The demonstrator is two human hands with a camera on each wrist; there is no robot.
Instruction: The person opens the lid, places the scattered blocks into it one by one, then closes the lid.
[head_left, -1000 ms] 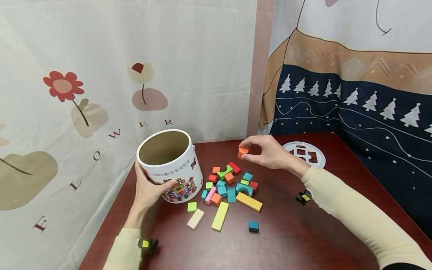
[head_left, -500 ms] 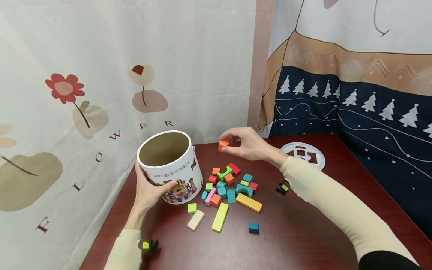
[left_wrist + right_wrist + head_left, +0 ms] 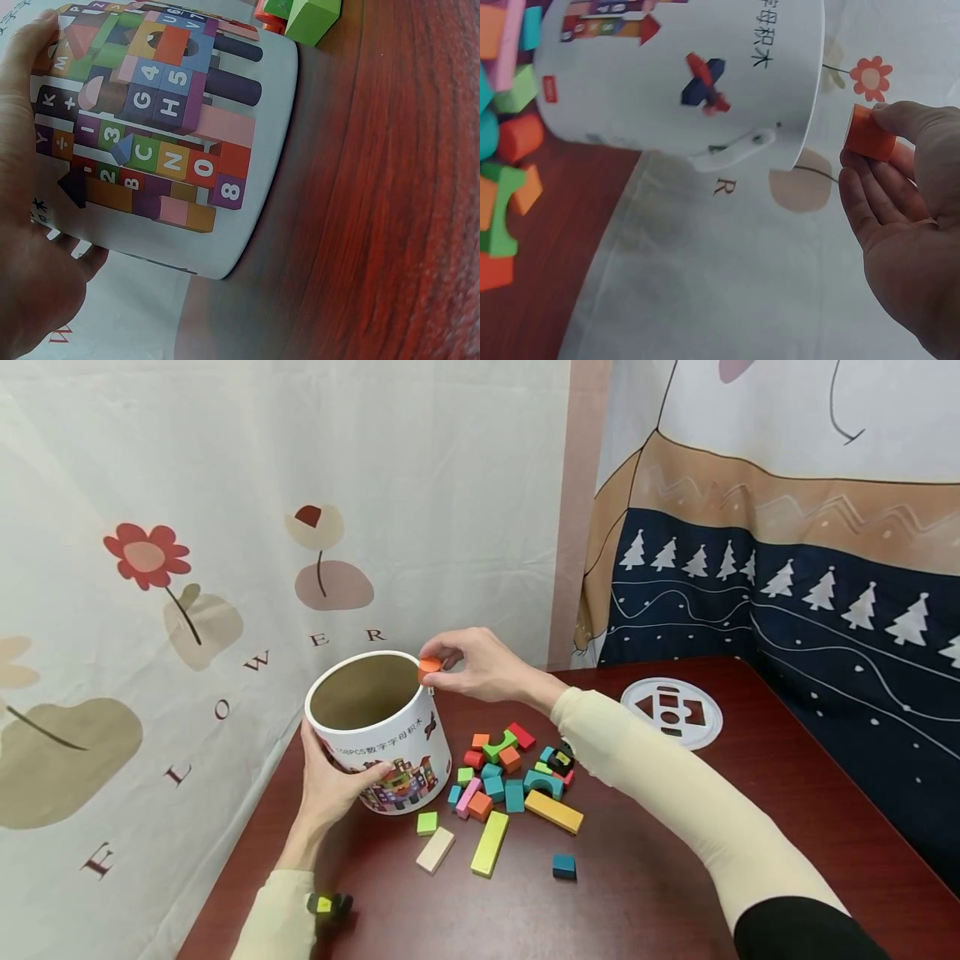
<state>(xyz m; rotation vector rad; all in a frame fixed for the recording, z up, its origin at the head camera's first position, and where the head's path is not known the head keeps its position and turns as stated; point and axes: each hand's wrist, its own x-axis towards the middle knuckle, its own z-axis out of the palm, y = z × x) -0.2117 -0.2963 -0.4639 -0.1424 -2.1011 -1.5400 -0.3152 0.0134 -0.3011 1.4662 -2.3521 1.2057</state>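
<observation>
In the head view my left hand holds a white printed bucket from its left side, thumb across the front and fingers round the wall. The left wrist view shows that hand against the bucket's picture of letter and number blocks. My right hand pinches an orange cylinder block between thumb and fingers, right at the bucket's right rim. From the right wrist, the orange cylinder block appears just outside the bucket's mouth. The bucket's bottom inside is hidden.
Several coloured wooden blocks lie right of the bucket, among them a teal arch, an orange-yellow plank and a yellow plank. A dark blue block lies apart, nearer the front. A white lid with cut-out shapes rests at the back right.
My right hand has carried the orange cylinder block leftward from above the back of the table to the bucket's rim. The left hand and bucket have stayed in place.
</observation>
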